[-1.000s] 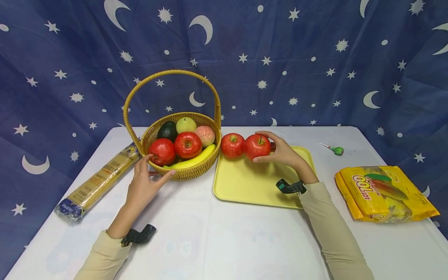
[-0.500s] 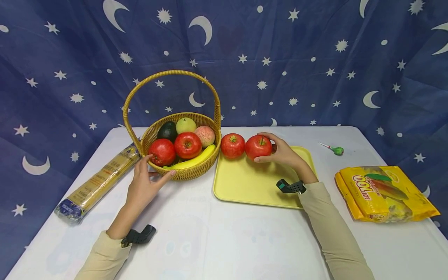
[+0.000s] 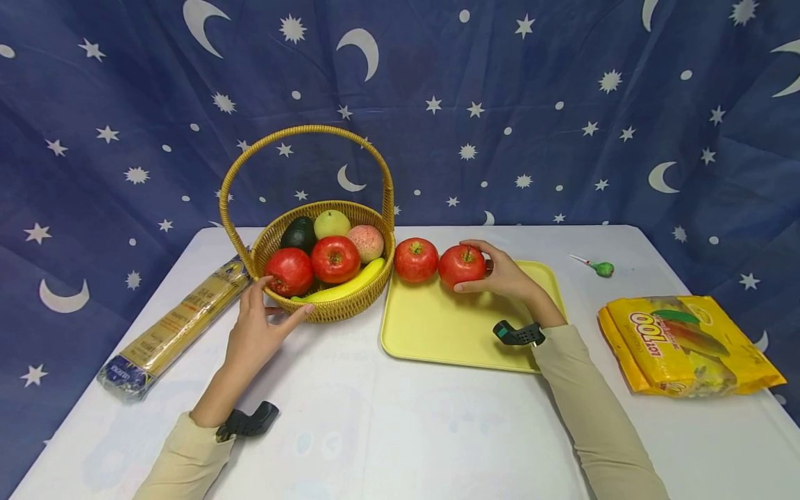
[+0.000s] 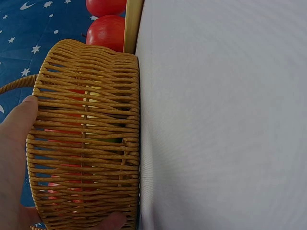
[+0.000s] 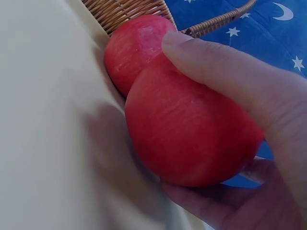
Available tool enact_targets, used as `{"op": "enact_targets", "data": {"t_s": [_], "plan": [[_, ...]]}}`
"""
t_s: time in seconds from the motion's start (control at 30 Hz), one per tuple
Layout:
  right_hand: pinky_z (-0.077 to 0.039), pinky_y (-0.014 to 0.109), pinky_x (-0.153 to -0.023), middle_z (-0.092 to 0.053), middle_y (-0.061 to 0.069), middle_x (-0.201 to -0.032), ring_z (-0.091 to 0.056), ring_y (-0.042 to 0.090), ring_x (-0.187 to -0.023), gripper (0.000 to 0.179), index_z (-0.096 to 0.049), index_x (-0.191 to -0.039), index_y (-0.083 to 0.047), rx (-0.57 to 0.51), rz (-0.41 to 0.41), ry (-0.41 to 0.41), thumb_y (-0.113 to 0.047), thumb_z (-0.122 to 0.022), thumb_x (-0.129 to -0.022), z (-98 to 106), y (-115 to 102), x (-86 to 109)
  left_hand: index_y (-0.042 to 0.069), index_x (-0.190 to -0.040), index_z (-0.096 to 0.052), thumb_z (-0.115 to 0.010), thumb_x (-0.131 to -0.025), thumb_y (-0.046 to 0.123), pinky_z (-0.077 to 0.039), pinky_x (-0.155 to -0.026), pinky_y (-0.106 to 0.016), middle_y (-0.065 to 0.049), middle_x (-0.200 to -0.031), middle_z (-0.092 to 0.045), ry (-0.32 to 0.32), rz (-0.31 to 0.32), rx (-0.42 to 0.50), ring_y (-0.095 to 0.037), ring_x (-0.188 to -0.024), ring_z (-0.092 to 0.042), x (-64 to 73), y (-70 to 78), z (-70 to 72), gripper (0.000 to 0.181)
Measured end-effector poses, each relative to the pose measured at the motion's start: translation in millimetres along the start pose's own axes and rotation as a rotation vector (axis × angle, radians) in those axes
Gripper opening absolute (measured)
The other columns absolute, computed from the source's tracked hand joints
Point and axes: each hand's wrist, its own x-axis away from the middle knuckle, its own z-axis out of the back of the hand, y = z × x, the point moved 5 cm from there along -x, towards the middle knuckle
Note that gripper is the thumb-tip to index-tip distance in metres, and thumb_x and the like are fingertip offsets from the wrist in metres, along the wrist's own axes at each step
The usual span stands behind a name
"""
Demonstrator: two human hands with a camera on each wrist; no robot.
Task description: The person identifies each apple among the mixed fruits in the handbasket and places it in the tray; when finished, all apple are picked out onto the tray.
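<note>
My right hand (image 3: 503, 274) grips a red apple (image 3: 461, 268), thumb in front and fingers behind, low over the far part of the yellow tray (image 3: 437, 333). Just left of it a second red apple (image 3: 416, 260) sits at the tray's far left corner, with a narrow gap between the two in the head view. My left hand (image 3: 256, 333) holds the near left side of the wicker basket (image 3: 350, 305), thumb along the woven wall (image 4: 96, 143) and fingers at the rim. Inside lie a banana (image 3: 344, 283), an avocado (image 3: 298, 235) and several round fruits, among them a red apple (image 3: 336, 259).
A long pack of spaghetti (image 3: 181, 326) lies left of the basket. On the right are a yellow mango snack bag (image 3: 687, 347) and a green lollipop (image 3: 602, 269). The basket's tall handle (image 3: 306, 129) arches up before a blue star-patterned cloth (image 3: 425, 173).
My right hand has moved the apple slightly right and down, opening a small gap from the other apple. The left hand and the basket have stayed in place.
</note>
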Motion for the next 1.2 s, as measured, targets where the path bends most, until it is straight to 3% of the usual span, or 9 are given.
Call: {"op": "enact_targets", "data": {"t_s": [0.53,0.83,1.2], "plan": [[-0.049,0.048,-0.096,-0.046,0.016,-0.140,-0.051,0.035,-0.119,0.088,-0.039,-0.146,-0.007,0.009,0.003,-0.025,-0.015,-0.087,-0.073,-2.8,7.5,-0.7,0.002,-0.149,-0.023,-0.071,-0.084,0.052,-0.051,-0.079,-0.058,-0.027,-0.146,-0.027,-0.004,-0.007,0.001,-0.041,-0.106,-0.062,0.4,-0.6,-0.6,0.095],[-0.047,0.051,-0.097,-0.044,0.018,-0.141,-0.046,0.036,-0.124,0.088,-0.035,-0.149,-0.011,-0.005,-0.050,-0.037,-0.016,-0.084,-0.076,-2.1,8.6,0.6,0.002,-0.149,-0.024,-0.072,-0.084,0.052,-0.051,-0.077,-0.058,-0.027,-0.146,-0.028,-0.002,-0.008,-0.003,-0.041,-0.106,-0.062,0.2,-0.2,-0.5,0.095],[-0.047,0.050,-0.099,-0.035,0.017,-0.148,-0.048,0.040,-0.125,0.087,-0.033,-0.149,-0.009,-0.017,-0.034,0.021,-0.012,-0.083,-0.077,3.2,7.4,1.2,0.002,-0.149,-0.024,-0.071,-0.084,0.052,-0.051,-0.078,-0.058,-0.027,-0.146,-0.028,-0.001,-0.008,-0.001,-0.041,-0.106,-0.062,0.6,-0.2,-0.5,0.095]]}}
